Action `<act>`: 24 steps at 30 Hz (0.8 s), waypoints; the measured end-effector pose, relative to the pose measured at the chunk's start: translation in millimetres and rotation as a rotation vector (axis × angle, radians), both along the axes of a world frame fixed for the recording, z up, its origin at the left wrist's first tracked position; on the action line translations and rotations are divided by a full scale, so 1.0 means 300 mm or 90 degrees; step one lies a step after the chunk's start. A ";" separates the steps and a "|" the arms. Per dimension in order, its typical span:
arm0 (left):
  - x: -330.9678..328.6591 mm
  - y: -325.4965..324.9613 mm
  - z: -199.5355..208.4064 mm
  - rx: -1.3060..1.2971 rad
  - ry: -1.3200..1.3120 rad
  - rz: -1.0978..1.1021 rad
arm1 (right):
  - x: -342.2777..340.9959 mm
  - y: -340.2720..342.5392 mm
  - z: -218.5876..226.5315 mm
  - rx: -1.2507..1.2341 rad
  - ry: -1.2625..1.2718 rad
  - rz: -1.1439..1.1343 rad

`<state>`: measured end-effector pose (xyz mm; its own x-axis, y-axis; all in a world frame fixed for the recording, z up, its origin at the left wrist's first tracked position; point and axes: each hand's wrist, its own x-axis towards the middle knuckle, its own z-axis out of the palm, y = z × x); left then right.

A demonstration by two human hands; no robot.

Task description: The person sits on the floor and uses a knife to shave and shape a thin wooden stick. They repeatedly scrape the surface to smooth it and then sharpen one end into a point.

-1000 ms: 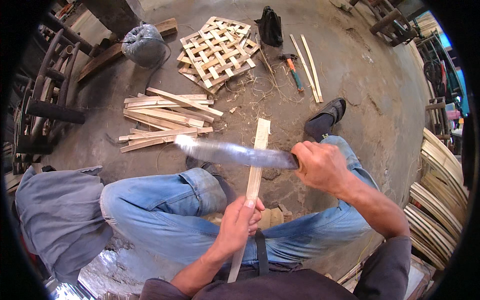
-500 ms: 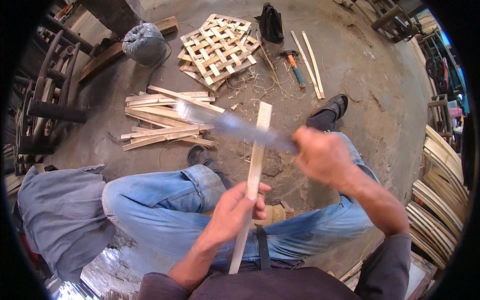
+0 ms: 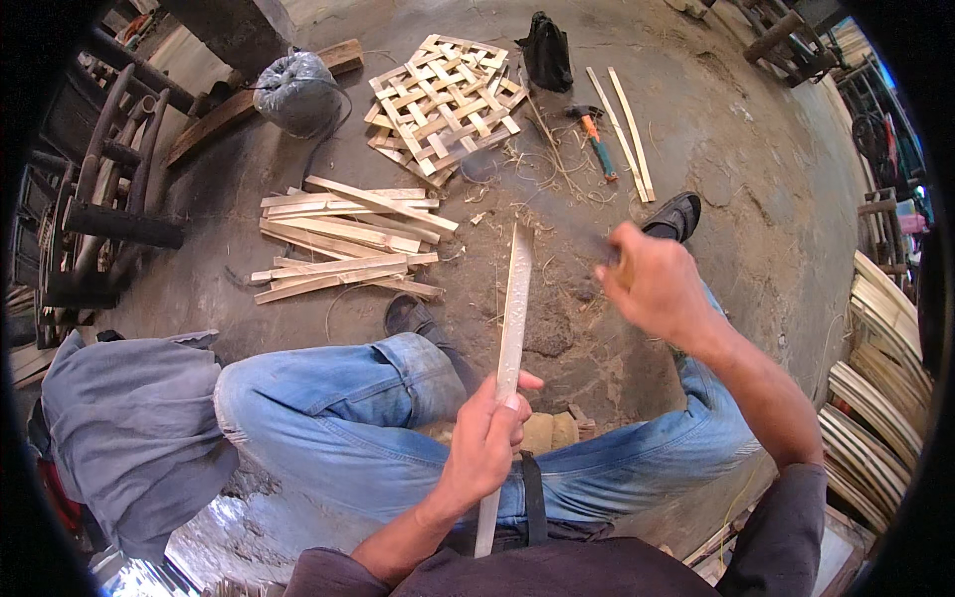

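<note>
My left hand is closed around a pale bamboo strip, which stands nearly upright, its lower end reaching my waist. The strip's upper face looks rough, and its top end is free. To its right, my right hand is a fist around the handle of a large knife. Motion smears the blade so much that it barely shows, and I cannot tell whether it touches the strip. Small shavings lie on the floor beyond the strip.
Cut bamboo pieces lie in a pile on the left. Beyond are woven bamboo panels, a black bag, a hammer and two thin strips. A stuffed plastic bag sits far left; bundled strips stand right.
The knife blade, which crossed in front of the strip's upper part, has swung away and blurred. My right hand has shifted slightly right; my left hand still grips the strip, now more upright.
</note>
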<state>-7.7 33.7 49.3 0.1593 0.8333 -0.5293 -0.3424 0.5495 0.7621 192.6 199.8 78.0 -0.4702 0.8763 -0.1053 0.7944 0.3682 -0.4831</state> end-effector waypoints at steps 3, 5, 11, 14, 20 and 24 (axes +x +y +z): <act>0.001 -0.005 0.014 -0.019 -0.081 -0.012 | -0.051 0.005 -0.037 -0.302 0.384 -0.151; 0.035 0.003 0.000 0.024 -0.060 -0.036 | -0.119 -0.021 -0.036 -0.401 0.549 -0.143; -0.018 0.073 0.033 -0.098 -0.204 0.022 | -0.129 -0.064 0.005 -0.232 0.295 -0.033; -0.018 0.066 0.039 -0.114 -0.172 0.036 | -0.051 -0.143 0.002 0.095 0.010 0.177; -0.011 0.063 0.042 -0.143 -0.189 0.021 | 0.034 -0.115 0.014 0.122 -0.077 0.145; -0.005 0.055 0.059 -0.138 -0.188 0.014 | 0.047 -0.082 0.028 0.214 -0.148 0.169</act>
